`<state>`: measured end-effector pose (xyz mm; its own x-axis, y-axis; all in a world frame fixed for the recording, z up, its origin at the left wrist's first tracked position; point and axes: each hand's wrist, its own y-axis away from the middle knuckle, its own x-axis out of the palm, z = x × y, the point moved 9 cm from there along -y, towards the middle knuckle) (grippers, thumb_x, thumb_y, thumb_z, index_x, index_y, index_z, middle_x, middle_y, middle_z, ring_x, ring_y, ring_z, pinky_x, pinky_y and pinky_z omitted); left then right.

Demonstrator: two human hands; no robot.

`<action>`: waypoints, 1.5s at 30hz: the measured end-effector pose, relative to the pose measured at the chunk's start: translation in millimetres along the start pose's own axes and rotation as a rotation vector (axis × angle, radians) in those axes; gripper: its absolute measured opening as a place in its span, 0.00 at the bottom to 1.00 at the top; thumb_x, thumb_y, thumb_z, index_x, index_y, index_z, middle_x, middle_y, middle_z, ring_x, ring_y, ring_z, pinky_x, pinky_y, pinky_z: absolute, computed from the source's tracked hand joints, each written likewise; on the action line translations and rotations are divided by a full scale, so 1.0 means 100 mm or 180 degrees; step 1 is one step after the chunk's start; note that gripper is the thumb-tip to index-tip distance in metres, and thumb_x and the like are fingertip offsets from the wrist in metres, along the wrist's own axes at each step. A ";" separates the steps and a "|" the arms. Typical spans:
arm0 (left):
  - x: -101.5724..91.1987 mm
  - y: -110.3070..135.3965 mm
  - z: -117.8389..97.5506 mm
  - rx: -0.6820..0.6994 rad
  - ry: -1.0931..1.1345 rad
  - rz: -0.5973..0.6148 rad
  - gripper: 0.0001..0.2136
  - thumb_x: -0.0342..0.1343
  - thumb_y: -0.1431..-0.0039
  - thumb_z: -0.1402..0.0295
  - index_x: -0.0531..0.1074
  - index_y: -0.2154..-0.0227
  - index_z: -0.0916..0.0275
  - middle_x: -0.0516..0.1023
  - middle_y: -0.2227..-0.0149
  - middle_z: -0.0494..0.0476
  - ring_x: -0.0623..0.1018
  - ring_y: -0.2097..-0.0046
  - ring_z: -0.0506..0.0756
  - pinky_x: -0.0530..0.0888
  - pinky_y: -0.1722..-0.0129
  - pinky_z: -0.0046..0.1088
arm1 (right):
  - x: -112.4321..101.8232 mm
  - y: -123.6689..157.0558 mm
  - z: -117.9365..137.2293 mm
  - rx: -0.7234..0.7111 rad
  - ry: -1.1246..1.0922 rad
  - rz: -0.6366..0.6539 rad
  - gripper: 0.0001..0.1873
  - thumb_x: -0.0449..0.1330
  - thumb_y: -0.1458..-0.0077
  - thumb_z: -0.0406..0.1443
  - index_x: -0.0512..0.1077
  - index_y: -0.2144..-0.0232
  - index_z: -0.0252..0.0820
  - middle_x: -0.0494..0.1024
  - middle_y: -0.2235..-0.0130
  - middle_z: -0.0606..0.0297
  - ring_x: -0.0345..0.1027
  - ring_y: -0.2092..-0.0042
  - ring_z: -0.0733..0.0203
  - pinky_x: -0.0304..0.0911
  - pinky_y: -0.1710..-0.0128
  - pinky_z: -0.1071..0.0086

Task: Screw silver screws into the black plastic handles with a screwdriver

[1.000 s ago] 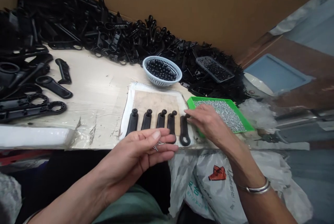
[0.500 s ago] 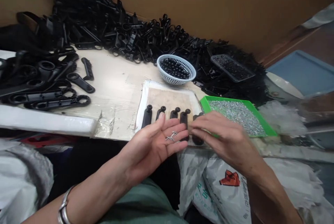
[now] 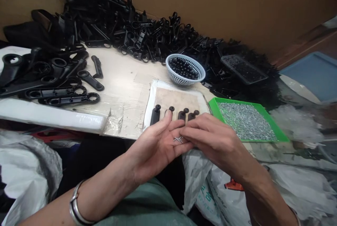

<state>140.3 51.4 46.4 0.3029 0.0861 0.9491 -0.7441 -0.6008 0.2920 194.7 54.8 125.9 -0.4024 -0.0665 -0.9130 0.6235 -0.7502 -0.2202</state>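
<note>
My left hand [image 3: 160,140] is palm up with its fingers stretched out, and a few small silver screws [image 3: 178,139] lie on it. Over that palm comes my right hand [image 3: 210,133], its fingertips pinched together right at the screws. What is between those fingertips is hidden. Just behind both hands, black handle-shaped parts with round knobs [image 3: 156,114] stand in a row on a white-edged board [image 3: 179,94]. Their lower ends are covered by my hands. To the right, a green tray [image 3: 213,106] holds a mass of the same kind of silver screws.
A pale blue basket [image 3: 175,78] of black balls stands behind the board. Black plastic parts [image 3: 139,36] are heaped along the cardboard wall, with more loose black arms [image 3: 70,98] at left. White foam [image 3: 52,115] lines the front left edge. Plastic bags [image 3: 223,198] hang below.
My right hand has moved left from the rightmost black part to the screws on my left palm. The view has shifted slightly, so the table things appear farther right.
</note>
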 end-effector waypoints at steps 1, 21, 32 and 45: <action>0.00 0.00 0.00 -0.0002 -0.0027 0.0002 0.25 0.45 0.32 0.57 0.60 0.44 0.77 0.66 0.44 0.75 0.62 0.36 0.67 0.60 0.36 0.40 | -0.02 0.00 0.02 -0.0038 0.0013 -0.0047 0.09 0.56 0.39 0.28 0.73 0.58 0.41 0.74 0.62 0.65 0.62 0.60 0.64 0.60 0.63 0.65; -0.24 0.10 -0.09 0.0027 -0.0225 -0.0804 0.22 0.52 0.35 0.61 0.67 0.47 0.76 0.72 0.46 0.72 0.73 0.45 0.63 0.77 0.48 0.34 | -0.31 0.15 -0.96 0.0897 0.0435 -0.0924 0.01 0.64 0.45 0.32 0.77 0.67 0.41 0.76 0.65 0.65 0.65 0.60 0.60 0.59 0.57 0.62; -0.23 0.08 -0.13 0.0062 -0.0198 -0.0707 0.21 0.54 0.36 0.64 0.66 0.46 0.75 0.72 0.46 0.71 0.73 0.44 0.62 0.75 0.45 0.36 | -0.21 0.13 -0.94 0.0806 0.0691 -0.0664 0.04 0.63 0.44 0.34 0.78 0.66 0.40 0.75 0.64 0.63 0.64 0.59 0.58 0.60 0.57 0.61; -0.17 0.08 -0.13 0.0157 0.0074 -0.0459 0.25 0.49 0.33 0.58 0.63 0.43 0.76 0.68 0.43 0.73 0.69 0.40 0.64 0.63 0.37 0.44 | -0.32 0.07 -0.20 0.0464 0.0235 -0.0581 0.08 0.61 0.43 0.27 0.75 0.60 0.39 0.73 0.61 0.61 0.66 0.59 0.63 0.63 0.59 0.65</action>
<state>121.4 55.9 34.4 0.3903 0.1923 0.9004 -0.6636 -0.6192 0.4198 225.7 64.6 146.4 -0.4462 0.1230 -0.8864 0.4395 -0.8327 -0.3368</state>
